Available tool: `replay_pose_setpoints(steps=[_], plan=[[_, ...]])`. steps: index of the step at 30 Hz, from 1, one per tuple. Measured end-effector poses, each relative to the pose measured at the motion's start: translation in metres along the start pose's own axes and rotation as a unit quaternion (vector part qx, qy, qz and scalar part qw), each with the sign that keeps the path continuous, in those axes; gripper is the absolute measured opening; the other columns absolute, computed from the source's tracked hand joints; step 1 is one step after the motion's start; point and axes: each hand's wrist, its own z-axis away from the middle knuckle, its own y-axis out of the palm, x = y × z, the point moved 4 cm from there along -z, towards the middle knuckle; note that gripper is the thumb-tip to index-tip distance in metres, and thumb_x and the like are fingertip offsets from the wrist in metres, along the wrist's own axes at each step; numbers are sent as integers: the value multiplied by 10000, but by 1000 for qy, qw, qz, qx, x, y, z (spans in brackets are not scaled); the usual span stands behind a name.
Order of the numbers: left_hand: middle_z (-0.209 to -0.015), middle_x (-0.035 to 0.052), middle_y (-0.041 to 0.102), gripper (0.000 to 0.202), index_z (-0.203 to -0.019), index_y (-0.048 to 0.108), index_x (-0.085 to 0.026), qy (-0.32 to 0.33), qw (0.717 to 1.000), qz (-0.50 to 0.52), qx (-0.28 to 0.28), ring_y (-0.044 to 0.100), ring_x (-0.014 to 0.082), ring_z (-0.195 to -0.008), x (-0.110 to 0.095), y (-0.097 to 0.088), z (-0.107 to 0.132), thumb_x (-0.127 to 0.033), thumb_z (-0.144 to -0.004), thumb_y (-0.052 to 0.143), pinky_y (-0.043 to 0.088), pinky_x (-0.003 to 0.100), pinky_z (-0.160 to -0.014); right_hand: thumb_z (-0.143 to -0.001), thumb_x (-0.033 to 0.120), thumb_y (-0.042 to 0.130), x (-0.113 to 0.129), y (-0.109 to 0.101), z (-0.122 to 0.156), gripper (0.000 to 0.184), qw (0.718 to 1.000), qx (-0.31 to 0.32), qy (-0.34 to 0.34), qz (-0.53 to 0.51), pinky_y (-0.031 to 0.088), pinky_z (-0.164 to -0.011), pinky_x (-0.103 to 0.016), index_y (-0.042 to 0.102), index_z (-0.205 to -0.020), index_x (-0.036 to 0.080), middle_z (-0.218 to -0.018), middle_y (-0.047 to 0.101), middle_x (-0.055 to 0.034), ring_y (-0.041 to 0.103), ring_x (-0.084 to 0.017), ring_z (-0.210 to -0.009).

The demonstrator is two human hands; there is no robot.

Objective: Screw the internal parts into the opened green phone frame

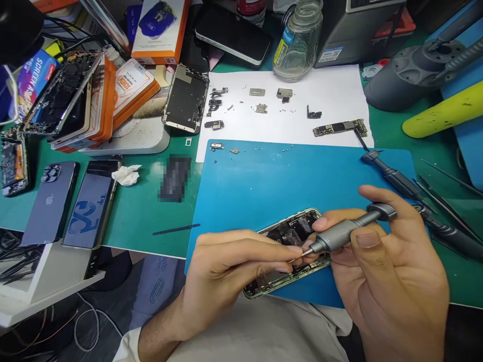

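An opened phone housing (289, 232) with bare inner parts lies slantwise at the front of the blue mat (294, 176). Over it, my right hand (388, 266) is closed round a grey screwdriver (335, 235), which points left with its tip low. My left hand (230, 271) reaches in from the left, thumb and fingers pinched together at the screwdriver's tip. A thin sliver shows at that pinch, too small to name. Both hands cover part of the housing.
Small phone parts and a logic board (339, 127) lie on white paper (241, 120). Right are more screwdrivers (400, 178) and tweezers (449, 206). Left are two phones (51, 203), a black spudger (175, 229), and stacked boxes (128, 93). A glass jar (298, 45) stands behind.
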Motion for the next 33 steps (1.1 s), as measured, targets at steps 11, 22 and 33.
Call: replay_pose_setpoints(steps=[11,22,33], plan=[[-1125,16,917,396,-1296,892,-300,1,1000,-1,-14,898,183,-997,-2,1,-3,-66,-978,857,722,208,-886,-1032,430,836,2,4,0,396,999,26,5,-43,701,-835,-198,690,-1391,349,-966,796,-13,782,-122,-795],[-1107,15,918,383,-1272,899,-291,0,1000,-2,-15,898,178,-983,-1,0,-3,-53,-975,855,722,204,-875,-1030,446,846,4,4,0,390,998,36,5,-43,701,-837,-187,682,-1372,358,-954,796,-1,792,-112,-823],[-1101,22,918,400,-1301,891,-294,-5,1000,-2,-7,896,188,-993,-1,1,-1,-53,-984,846,721,215,-882,-1015,501,856,1,3,-2,424,999,22,8,-35,714,-755,-213,688,-1378,358,-958,786,-6,787,-137,-817]])
